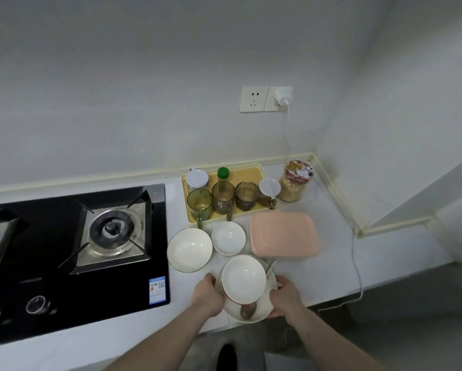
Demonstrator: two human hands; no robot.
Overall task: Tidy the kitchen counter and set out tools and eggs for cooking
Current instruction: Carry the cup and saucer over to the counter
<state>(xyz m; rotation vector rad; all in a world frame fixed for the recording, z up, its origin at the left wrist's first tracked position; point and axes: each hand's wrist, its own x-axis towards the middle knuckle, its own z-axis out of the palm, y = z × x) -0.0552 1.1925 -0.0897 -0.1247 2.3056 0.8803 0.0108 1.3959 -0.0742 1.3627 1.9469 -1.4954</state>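
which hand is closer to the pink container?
Right. The right hand grips the plate just below the pink container; the left hand is across the plate, farther away.

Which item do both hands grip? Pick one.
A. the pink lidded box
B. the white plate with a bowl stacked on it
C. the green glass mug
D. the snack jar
B: the left hand and right hand clasp opposite edges of the white plate carrying the bowl.

Your bare forearms reaching forward, left hand (208, 294) and right hand (286, 297) level — fingers curled, each gripping the plate's (254, 315) rim.
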